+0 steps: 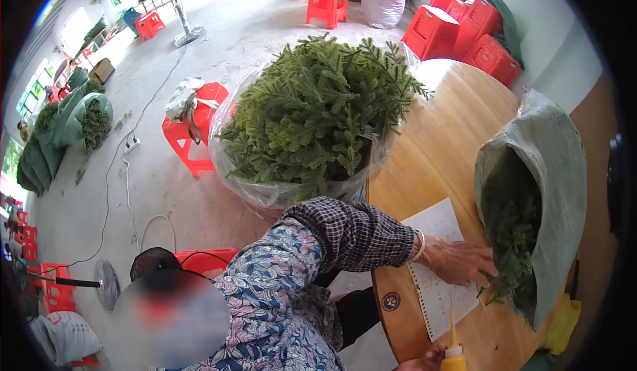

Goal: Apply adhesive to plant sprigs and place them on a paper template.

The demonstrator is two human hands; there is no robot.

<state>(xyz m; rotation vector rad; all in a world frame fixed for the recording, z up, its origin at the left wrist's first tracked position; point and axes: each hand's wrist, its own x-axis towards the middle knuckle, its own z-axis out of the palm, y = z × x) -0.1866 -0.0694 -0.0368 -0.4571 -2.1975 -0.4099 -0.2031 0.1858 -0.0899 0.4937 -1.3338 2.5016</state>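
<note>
Neither of my own hands shows. A co-worker in a floral top sits left of the wooden table [438, 145]. That person's left hand [458, 262], with a wristband, reaches across a ring-bound paper sheet [434, 222]; its fingertips meet green sprigs [509, 265] spilling from a pale green woven sack [561, 165]. At the lower edge a partly cut-off hand [424, 359], which looks like the same person's other one, grips a yellow squeeze bottle [454, 358] with its long nozzle up. A thin stick lies by the sheet.
Green fir-like branches [318, 116] fill a clear plastic bag beyond the co-worker. A red stool [202, 122] holds a cloth bag. More red stools [431, 31] stand at the back right. A cable [109, 179] crosses the floor. Stuffed green sacks [63, 129] lie at left.
</note>
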